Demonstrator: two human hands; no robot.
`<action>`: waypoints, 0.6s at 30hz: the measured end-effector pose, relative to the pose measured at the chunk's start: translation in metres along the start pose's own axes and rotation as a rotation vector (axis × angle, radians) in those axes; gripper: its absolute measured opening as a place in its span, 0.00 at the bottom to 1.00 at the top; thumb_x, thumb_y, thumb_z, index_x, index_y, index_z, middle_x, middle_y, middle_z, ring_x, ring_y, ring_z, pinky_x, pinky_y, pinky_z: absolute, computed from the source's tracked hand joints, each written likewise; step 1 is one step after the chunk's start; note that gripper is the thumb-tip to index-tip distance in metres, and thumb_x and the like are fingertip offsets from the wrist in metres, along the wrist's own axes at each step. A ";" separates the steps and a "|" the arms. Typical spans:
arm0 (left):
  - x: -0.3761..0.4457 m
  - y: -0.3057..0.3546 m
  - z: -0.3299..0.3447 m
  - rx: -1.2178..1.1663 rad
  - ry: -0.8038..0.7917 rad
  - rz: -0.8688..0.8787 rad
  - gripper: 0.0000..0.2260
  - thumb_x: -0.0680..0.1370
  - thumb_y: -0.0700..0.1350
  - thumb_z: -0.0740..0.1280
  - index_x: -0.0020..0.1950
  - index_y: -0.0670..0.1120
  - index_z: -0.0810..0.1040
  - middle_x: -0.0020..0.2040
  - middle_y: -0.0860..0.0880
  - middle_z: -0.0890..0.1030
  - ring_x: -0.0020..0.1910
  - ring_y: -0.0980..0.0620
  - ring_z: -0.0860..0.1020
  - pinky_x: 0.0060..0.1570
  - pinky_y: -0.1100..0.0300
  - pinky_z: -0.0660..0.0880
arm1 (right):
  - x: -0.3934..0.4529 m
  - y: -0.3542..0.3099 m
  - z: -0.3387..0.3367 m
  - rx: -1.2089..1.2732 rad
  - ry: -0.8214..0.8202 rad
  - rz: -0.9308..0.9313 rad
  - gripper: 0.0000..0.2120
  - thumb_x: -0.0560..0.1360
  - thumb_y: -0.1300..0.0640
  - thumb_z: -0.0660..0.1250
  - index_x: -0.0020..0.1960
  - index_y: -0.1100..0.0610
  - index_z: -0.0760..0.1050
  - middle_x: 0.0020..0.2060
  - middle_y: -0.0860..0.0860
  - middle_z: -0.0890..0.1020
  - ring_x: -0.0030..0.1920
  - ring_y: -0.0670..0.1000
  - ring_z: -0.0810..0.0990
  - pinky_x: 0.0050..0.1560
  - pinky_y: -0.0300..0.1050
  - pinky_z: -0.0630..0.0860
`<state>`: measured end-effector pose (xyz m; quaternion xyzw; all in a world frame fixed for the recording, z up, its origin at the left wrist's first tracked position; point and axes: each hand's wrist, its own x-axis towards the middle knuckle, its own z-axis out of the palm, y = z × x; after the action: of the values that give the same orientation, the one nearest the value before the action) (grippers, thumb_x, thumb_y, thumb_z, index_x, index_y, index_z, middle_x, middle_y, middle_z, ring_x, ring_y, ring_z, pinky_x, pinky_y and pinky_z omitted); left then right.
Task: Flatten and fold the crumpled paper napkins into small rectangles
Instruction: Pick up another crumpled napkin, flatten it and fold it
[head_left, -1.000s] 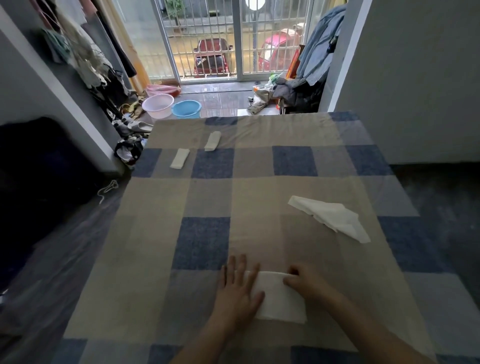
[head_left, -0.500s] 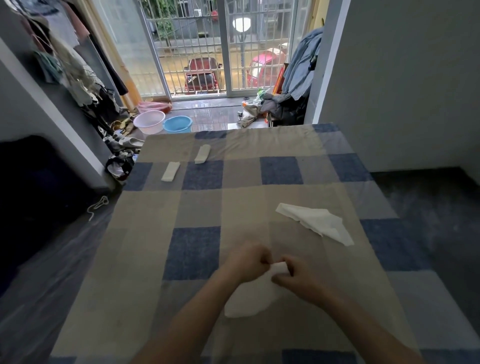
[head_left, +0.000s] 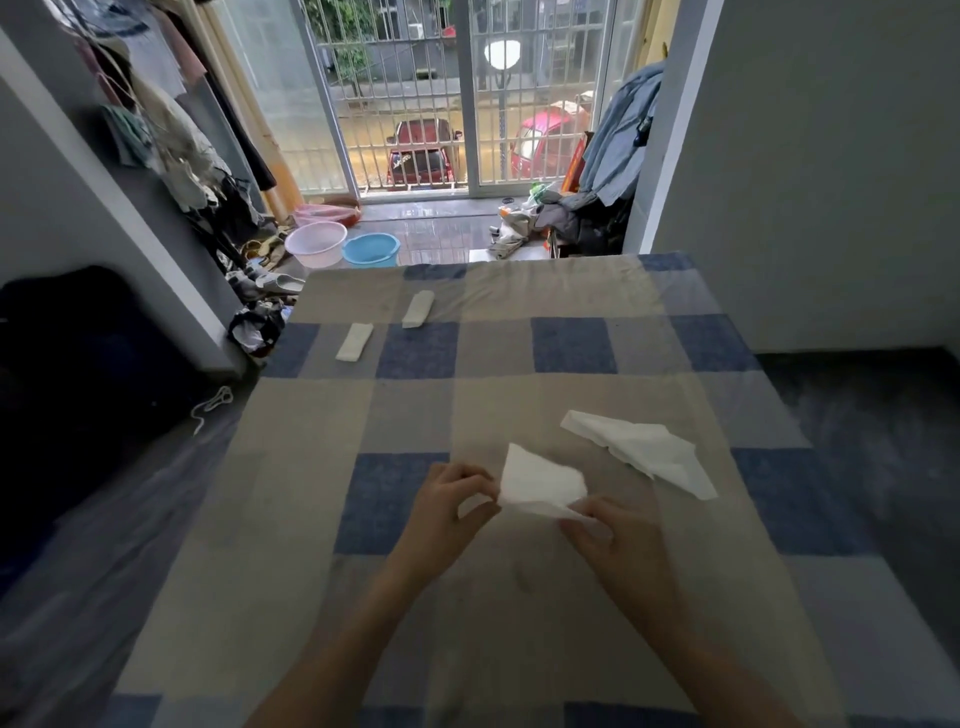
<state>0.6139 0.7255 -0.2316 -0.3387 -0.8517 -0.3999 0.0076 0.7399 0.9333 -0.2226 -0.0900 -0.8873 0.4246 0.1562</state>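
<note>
Head view, lower middle of the frame: my left hand (head_left: 451, 506) pinches the left edge of a white napkin (head_left: 540, 480), fingers curled around it, and my right hand (head_left: 608, 532) pinches its lower right corner. The napkin is stretched between them, lifted off the checked cloth (head_left: 311, 545) that covers the surface under my arms. Just beyond my right hand, right of centre, a second napkin (head_left: 644, 449) lies crumpled and loosely flattened on the cloth, apart from the one I hold. Farther up, left of centre, two small folded napkins rest near the cloth's far edge: one (head_left: 355, 341) on the left, another (head_left: 418, 308) just beyond it to the right. Past the edge, in the upper left, a pink basin (head_left: 316, 243) and a blue basin (head_left: 371, 248) sit side by side on the floor.
</note>
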 end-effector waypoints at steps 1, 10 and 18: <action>-0.016 -0.005 0.008 0.025 -0.051 -0.016 0.03 0.74 0.52 0.69 0.46 0.55 0.80 0.50 0.59 0.77 0.51 0.57 0.70 0.52 0.68 0.67 | -0.014 0.010 0.007 -0.047 -0.028 -0.010 0.09 0.74 0.44 0.67 0.42 0.48 0.81 0.40 0.40 0.81 0.42 0.42 0.80 0.42 0.40 0.75; -0.125 -0.023 0.052 0.003 -0.402 -0.169 0.07 0.71 0.48 0.65 0.45 0.52 0.81 0.54 0.60 0.74 0.51 0.60 0.70 0.51 0.66 0.70 | -0.109 0.063 0.049 -0.370 -0.271 0.110 0.11 0.61 0.41 0.65 0.43 0.39 0.74 0.35 0.34 0.78 0.36 0.41 0.79 0.37 0.44 0.71; -0.109 -0.028 0.057 0.069 -0.448 -0.313 0.23 0.67 0.60 0.68 0.61 0.56 0.76 0.55 0.58 0.69 0.54 0.58 0.68 0.57 0.61 0.69 | -0.073 0.052 0.045 -0.215 -0.291 0.231 0.15 0.68 0.39 0.59 0.46 0.43 0.80 0.41 0.43 0.82 0.44 0.48 0.81 0.45 0.47 0.74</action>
<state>0.6966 0.6897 -0.3199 -0.2825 -0.8872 -0.2822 -0.2312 0.7937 0.9116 -0.3049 -0.1452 -0.9243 0.3513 -0.0336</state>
